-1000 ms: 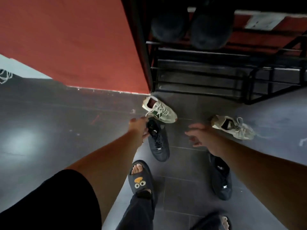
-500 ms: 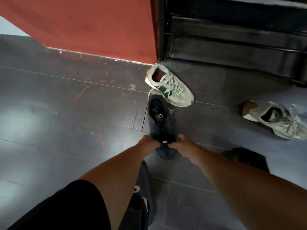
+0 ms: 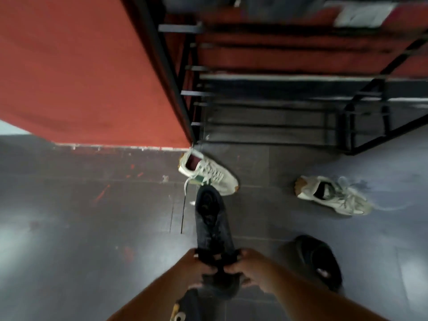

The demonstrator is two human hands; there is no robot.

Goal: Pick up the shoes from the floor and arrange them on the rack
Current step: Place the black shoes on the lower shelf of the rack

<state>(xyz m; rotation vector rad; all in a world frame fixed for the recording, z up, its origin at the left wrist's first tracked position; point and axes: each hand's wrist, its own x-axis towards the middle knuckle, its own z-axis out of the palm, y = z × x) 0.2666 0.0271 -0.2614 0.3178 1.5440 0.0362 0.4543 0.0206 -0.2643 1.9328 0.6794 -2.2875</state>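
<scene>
Though blurred, hands [image 3: 196,266] grip blk shoe [image 3: 212,225].

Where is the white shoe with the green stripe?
In the head view, the white lace-up sneaker with the green stripe lies on the dark tiled floor at centre, beside the black metal shoe rack's left corner, just beyond the black sneaker both hands grip.

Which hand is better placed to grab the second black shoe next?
Probably the right hand: the second black shoe lies on the floor just beside it, while the left hand is across the held black shoe.
</scene>
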